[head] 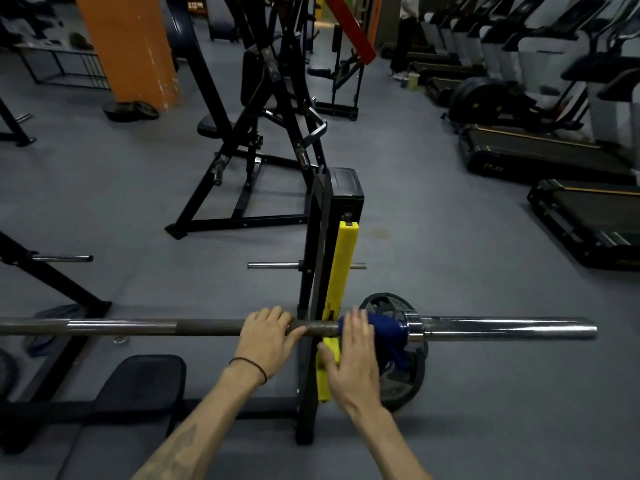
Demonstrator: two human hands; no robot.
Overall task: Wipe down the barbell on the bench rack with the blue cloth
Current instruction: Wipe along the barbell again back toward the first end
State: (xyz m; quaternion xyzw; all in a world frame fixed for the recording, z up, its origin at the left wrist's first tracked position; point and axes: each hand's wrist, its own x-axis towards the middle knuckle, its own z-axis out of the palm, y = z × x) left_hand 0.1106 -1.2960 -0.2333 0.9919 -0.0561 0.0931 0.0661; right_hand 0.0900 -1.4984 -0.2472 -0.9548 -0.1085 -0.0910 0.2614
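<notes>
The barbell (156, 326) lies across the view on the bench rack, its chrome sleeve (502, 328) pointing right. My left hand (266, 337) grips the dark shaft just left of the rack upright (308, 271). The blue cloth (388, 332) is wrapped over the bar next to the sleeve collar, with part hanging below. My right hand (353, 355) lies on the cloth's left part with fingers straight, pressing it to the bar. A yellow guard (337, 271) on the upright stands between my two hands.
A black weight plate (401, 386) leans behind the cloth on the rack's peg side. The bench pad (145, 379) lies lower left. Other black machine frames (249, 133) stand ahead, treadmills (554, 150) line the right, and an orange pillar (131, 46) rises at the back left.
</notes>
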